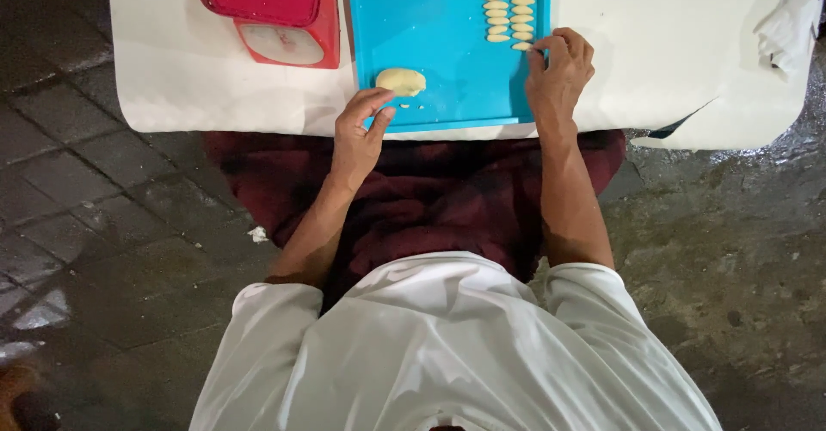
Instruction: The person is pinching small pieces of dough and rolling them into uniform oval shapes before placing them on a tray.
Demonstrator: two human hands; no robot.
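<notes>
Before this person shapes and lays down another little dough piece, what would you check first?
1. Dough lump within reach of left hand: ok.
2. Right hand at the end of the dough piece rows: ok.
3. Free space on blue board for more pieces: ok.
4. Rows neatly aligned: ok.
5. Red kitchen scale off the board: ok.
6. Piece fully released by right fingertips: cannot tell.
</notes>
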